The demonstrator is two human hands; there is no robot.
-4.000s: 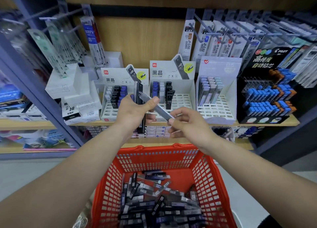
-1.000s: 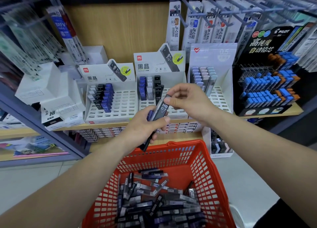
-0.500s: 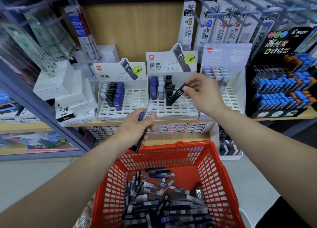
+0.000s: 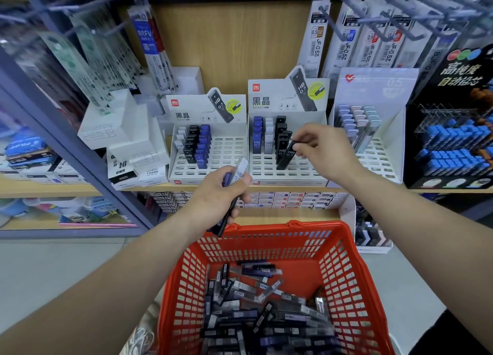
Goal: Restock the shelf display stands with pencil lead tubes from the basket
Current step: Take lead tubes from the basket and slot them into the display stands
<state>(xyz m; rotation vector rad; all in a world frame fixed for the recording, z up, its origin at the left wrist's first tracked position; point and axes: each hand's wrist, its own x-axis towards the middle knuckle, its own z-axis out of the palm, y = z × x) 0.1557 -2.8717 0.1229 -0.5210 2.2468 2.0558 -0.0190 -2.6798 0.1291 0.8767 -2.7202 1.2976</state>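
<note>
Since half a second ago the right hand (image 4: 322, 152) has lowered its black tube (image 4: 286, 156) from a slanted hold above the stand to a steeper one at the slotted tray. The left hand (image 4: 221, 194) has stayed over the basket's far rim. Nearest, the red basket (image 4: 346, 288) holds a loose heap of pencil lead tubes (image 4: 261, 309), black, blue and pale grey, lying crosswise on its bottom. Above the far rim the left hand is curled round a small bundle: a pale tube (image 4: 239, 172) marked HB and a blue tube (image 4: 227, 178) stand out above the thumb, and a dark tube (image 4: 224, 225) juts below the fist. Farther off, the right hand pinches the black tube, marked HB 0.7, by its upper end between thumb and fingertips. The tube leans slightly, just right of the black row, with its lower end at the tray; whether it sits in a slot cannot be told. This middle stand (image 4: 288, 168), on the shelf (image 4: 40, 190), carries blue, pale and black rows at its left side. The left stand (image 4: 226, 152) carries pale, black and blue rows, and the right stand (image 4: 378, 157) carries pastel tubes. Beside that, a black display (image 4: 453, 152) carries blue ones.
</note>
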